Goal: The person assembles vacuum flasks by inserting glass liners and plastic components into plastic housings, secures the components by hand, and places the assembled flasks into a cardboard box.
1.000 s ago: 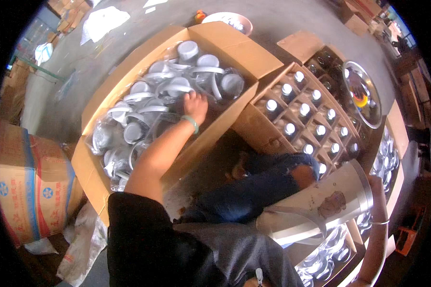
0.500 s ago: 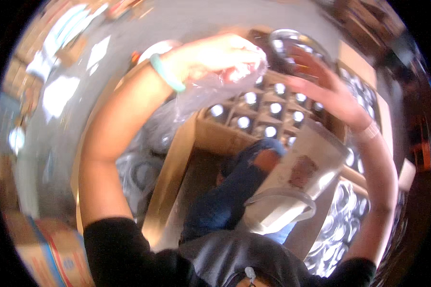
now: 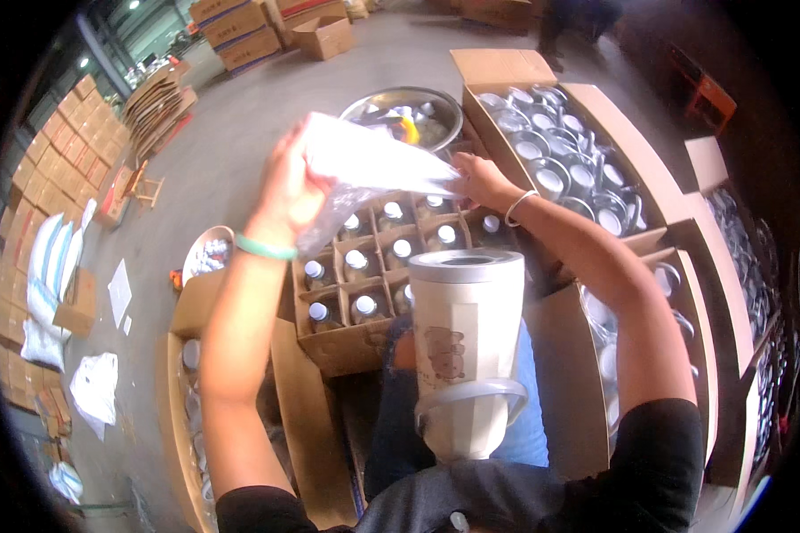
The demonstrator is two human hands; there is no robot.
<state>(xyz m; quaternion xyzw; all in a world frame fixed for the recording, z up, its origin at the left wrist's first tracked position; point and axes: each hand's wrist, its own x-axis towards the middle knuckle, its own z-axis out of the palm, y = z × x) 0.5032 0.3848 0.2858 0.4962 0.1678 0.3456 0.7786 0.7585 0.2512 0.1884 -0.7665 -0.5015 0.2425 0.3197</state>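
Observation:
A clear plastic bag (image 3: 373, 160), glaring white where light strikes it, is stretched between my two hands over the divided carton. My left hand (image 3: 286, 182), a green band at its wrist, grips the bag's left end. At the other end my right hand (image 3: 487, 180) pinches the bag's edge, with a white band on that wrist. Below the hands, a cream tumbler (image 3: 468, 329) with a grey top, a carry handle and a brown animal print stands nearly upright at my lap. Neither hand touches it.
The divided carton (image 3: 351, 360) holds several white-capped bottles (image 3: 364, 306). Beyond it is a metal basin (image 3: 453, 115) of small parts. Open cartons of grey-and-white lids (image 3: 551, 182) line the right. Another open carton (image 3: 307, 417) stands left, near a small bowl (image 3: 209, 253).
My right hand has gone from spread fingers to pinching the bag, which now spans both hands. The left hand has moved left. The tumbler has swung from tilted to nearly upright; the view has shifted.

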